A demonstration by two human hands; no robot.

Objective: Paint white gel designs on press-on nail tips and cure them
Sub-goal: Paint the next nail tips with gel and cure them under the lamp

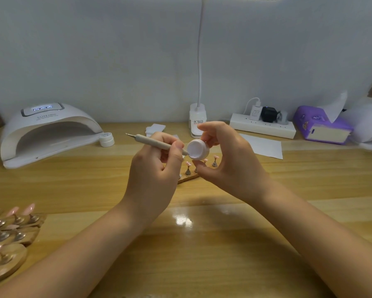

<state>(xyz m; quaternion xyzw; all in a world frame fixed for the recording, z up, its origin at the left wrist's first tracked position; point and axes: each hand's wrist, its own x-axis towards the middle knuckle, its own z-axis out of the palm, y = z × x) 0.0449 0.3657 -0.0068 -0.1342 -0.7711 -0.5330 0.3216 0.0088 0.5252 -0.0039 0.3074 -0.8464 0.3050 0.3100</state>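
Pinched between the thumb and curled fingers of the left hand (157, 166) was a slim grey dotting pen with metal tips (150, 142), while a small round white gel pot (197, 149) was gripped at its rim by the right hand (228, 160).

Wooden stands with pink press-on nail tips (11, 231) were laid nearest, at the left edge of the glossy wooden table (202, 254). The pen's working tip was held at the tilted pot, so gel was judged to be being loaded; a steady carry down to the small wooden stand of pink nail tips (188, 167) just behind the hands would be called for next. Farther back, a white dome curing lamp (47, 130), a second white pot (107, 139), a white power strip (262, 125) and a purple tissue pack (322, 125) were set against the pale wall (116, 50).
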